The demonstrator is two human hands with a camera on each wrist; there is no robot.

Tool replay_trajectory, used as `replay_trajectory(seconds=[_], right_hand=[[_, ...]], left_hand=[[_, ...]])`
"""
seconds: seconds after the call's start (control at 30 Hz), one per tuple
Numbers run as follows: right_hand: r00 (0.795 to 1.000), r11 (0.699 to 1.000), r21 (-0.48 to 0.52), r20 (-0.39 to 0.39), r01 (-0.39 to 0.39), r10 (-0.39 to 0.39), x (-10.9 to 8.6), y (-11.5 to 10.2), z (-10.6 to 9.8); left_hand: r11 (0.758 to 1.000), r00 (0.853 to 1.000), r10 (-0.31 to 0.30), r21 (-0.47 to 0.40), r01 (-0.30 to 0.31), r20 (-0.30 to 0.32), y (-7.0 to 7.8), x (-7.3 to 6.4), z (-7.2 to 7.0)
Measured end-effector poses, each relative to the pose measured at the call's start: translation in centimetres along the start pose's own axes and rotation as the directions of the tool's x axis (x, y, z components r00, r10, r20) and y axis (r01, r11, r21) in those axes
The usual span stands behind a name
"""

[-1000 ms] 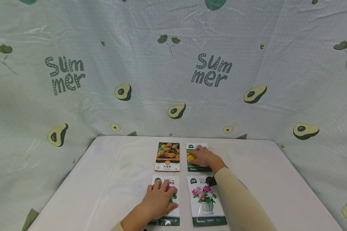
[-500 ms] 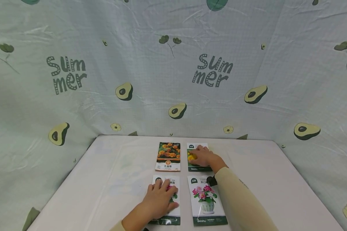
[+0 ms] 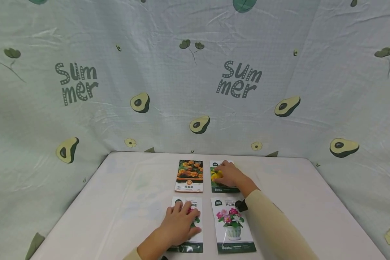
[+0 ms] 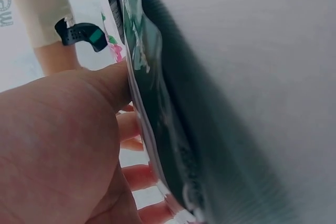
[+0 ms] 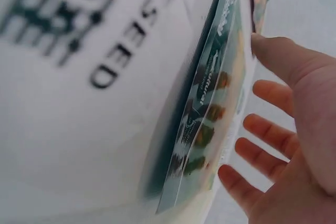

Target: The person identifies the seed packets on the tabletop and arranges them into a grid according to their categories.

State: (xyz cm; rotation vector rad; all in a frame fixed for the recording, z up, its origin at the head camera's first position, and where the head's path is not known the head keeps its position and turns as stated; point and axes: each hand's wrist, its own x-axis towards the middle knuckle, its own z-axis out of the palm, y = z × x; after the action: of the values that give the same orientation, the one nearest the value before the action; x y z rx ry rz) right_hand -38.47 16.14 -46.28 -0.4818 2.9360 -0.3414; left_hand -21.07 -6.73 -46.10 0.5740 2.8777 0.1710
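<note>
In the head view, four seed packets would be several, laid in two rows on the pale table. My left hand (image 3: 178, 224) rests with spread fingers on the near-left seed packet (image 3: 185, 248), hiding much of its pink flower picture. My right hand (image 3: 230, 174) reaches to the far-right seed packet (image 3: 217, 189), which shows yellow flowers; its fingertips lie over the upper part. In the right wrist view the fingers (image 5: 268, 132) are loosely extended along that packet's face (image 5: 210, 95). The left wrist view has the thumb (image 4: 113, 82) touching the near-left packet's edge (image 4: 147, 85).
An orange-flower seed packet (image 3: 189, 176) lies far left of the group. Another packet with a potted pink plant (image 3: 233, 231) is at near right, under the right forearm's (image 3: 273, 224) inner side. A printed avocado curtain (image 3: 169, 79) rises behind the table (image 3: 133, 202).
My right hand has shifted slightly away from me over the yellow-flower packet, and its forearm has moved a little right. The left hand and the packets stay in place.
</note>
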Motion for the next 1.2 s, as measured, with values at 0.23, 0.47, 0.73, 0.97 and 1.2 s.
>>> replay_trajectory(seconds=[0.23, 0.47, 0.73, 0.97, 1.2], right_hand=[[0.996, 0.989, 0.127, -0.054, 0.079, -0.072, -2.5, 0.0, 0.0], [0.994, 0.971, 0.219, -0.081, 0.095, -0.079, -6.0, -0.5, 0.6], [0.994, 0.935, 0.336, -0.033, 0.111, -0.106, -10.0, -0.6, 1.7], [0.991, 0.939, 0.320, 0.002, 0.123, -0.130, -12.8, -0.6, 1.8], [0.984, 0.956, 0.258, 0.077, 0.138, -0.163, -14.7, -1.0, 1.8]], left_hand=[[1.000, 1.000, 0.008, -0.009, -0.008, -0.011, -0.1, 0.0, 0.5], [1.000, 1.000, -0.001, -0.006, 0.001, 0.003, 0.0, -0.1, -0.2], [1.000, 1.000, 0.006, -0.015, -0.006, -0.004, -0.1, 0.0, 0.2], [1.000, 1.000, 0.004, 0.001, -0.004, -0.020, -0.2, 0.3, 0.8], [1.000, 1.000, 0.004, 0.005, -0.004, -0.025, -0.3, 0.3, 0.9]])
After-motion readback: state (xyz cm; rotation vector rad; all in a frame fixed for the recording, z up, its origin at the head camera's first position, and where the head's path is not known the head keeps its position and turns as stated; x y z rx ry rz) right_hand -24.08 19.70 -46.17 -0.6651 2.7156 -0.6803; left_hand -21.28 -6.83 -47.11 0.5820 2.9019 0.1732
